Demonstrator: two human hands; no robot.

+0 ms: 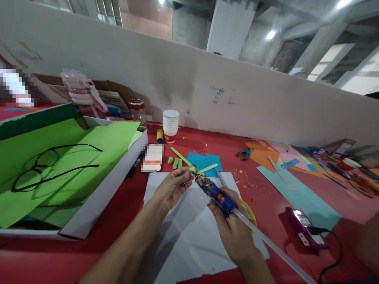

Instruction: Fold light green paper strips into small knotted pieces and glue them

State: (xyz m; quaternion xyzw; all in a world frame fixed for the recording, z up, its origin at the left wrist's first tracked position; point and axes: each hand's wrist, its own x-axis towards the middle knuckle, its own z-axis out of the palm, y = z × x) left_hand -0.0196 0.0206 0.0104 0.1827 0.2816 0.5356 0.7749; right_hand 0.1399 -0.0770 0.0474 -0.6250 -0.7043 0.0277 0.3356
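A small light-green paper piece point(193, 170) is pinched between the fingertips of my left hand point(173, 189). My right hand point(233, 228) grips a blue hot glue gun point(222, 200), its blackened, crusted nozzle close to that piece; whether they touch I cannot tell. A long clear glue stick point(275, 247) runs out of the gun's back. Beneath both hands lies a white paper sheet point(180, 244). Just beyond are a light-green strip point(211, 169), folded green pieces point(177, 163) and blue paper point(195, 158). A pointed metal blade point(220, 178) shows beside the gun, partly hidden by my right hand.
At left stands a white box point(103, 197) with green sheets and eyeglasses point(37, 169). Stacked paper cups point(171, 124) and a blurred phone-like object point(152, 157) are behind. Rightward lie pliers point(245, 154), coloured paper point(299, 193) and a purple power block point(306, 230) with a cord.
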